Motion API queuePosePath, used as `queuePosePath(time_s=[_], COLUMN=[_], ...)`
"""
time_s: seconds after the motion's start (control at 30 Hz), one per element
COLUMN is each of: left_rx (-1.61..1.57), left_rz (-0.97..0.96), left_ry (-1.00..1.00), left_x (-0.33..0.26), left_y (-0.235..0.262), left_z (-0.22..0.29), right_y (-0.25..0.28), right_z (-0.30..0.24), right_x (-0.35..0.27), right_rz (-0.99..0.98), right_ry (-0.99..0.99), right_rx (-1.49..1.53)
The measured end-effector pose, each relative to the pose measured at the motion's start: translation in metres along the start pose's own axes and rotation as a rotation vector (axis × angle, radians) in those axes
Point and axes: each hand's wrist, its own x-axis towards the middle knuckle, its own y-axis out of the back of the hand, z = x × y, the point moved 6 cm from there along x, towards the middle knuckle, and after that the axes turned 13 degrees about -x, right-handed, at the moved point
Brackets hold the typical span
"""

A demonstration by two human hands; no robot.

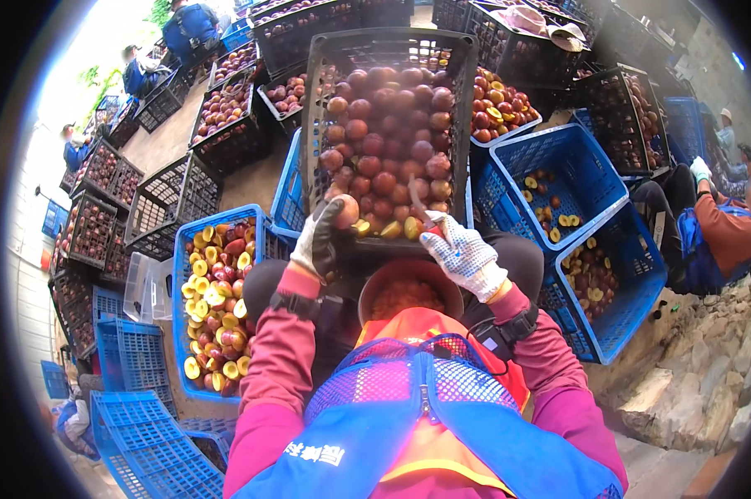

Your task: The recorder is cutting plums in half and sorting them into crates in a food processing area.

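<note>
My left hand (315, 239), in a white glove with a dark palm, is closed on a reddish plum (347, 211) at the near left corner of a black crate (310, 100). That crate is full of whole dark red plums (385, 183), with a few cut yellow halves (392, 229) at its near edge. In a white dotted glove, my right hand (467, 259) grips a small knife (417, 196) with a curved blade and red handle. Its blade points away from me over the plums. Below the crate, a round bowl (452, 299) in my lap holds reddish-orange bits.
At my left stands a blue crate (181, 316) of halved plums. Two blue crates (508, 158) with some halves stand on the right, near a seated co-worker (728, 237). Black crates (226, 137) of plums fill the far side. Stones (691, 391) lie lower right.
</note>
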Motion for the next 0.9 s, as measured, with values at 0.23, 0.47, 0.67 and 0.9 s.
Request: queuePosePath(time_s=[0.23, 0.47, 0.67, 0.9], left_rx=[-0.371, -0.337, -0.322, -0.277], left_rz=[-0.306, -0.207, -0.238, -0.200], left_ry=[0.078, 0.035, 0.073, 0.064], left_x=[-0.134, -0.150, -0.132, -0.137], left_y=[-0.037, -0.012, 0.028, 0.024], left_z=[0.027, 0.022, 0.007, 0.010], right_y=[-0.012, -0.042, -0.022, -0.032], right_z=[-0.085, -0.112, -0.152, -0.166], right_x=[0.012, 0.019, 0.027, 0.021], right_rz=[-0.060, -0.151, 0.103, -0.277], right_ry=[0.066, 0.071, 0.205, -0.134], right_rx=[0.120, -0.128, 0.041, 0.473])
